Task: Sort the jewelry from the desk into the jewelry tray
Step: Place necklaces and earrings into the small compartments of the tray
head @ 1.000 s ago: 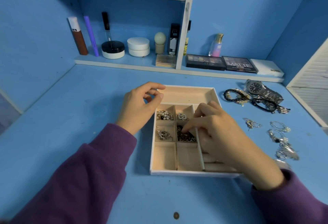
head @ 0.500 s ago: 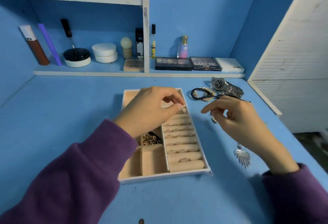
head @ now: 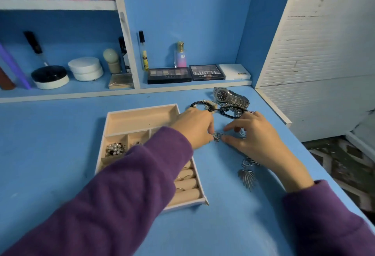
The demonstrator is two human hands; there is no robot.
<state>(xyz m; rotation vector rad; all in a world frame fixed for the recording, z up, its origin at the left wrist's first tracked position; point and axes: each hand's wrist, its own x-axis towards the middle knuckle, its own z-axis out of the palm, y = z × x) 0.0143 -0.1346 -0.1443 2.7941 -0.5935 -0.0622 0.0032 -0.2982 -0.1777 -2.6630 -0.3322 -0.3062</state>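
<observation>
The beige jewelry tray (head: 142, 117) lies on the blue desk, partly under my left sleeve. It holds pearl pieces (head: 115, 148) in a small compartment and rings on the rolls (head: 185, 176). My left hand (head: 195, 129) reaches right past the tray and pinches a small silver earring (head: 217, 136) on the desk. My right hand (head: 251, 136) touches the same earring from the other side with its fingertips. Behind the hands lie a silver watch (head: 230, 96) and dark bead bracelets (head: 203, 104). Silver leaf-shaped earrings (head: 248, 175) rest near my right wrist.
Shelves at the back carry makeup palettes (head: 169, 75), a perfume bottle (head: 180, 56), white jars (head: 86, 69) and brushes. A white slatted panel (head: 316, 57) bounds the desk on the right. The desk's right edge drops off to a patterned floor (head: 349, 164).
My left hand left the tray and moved right onto the desk. Both hands have come together on a small silver earring. The view has shifted to the right.
</observation>
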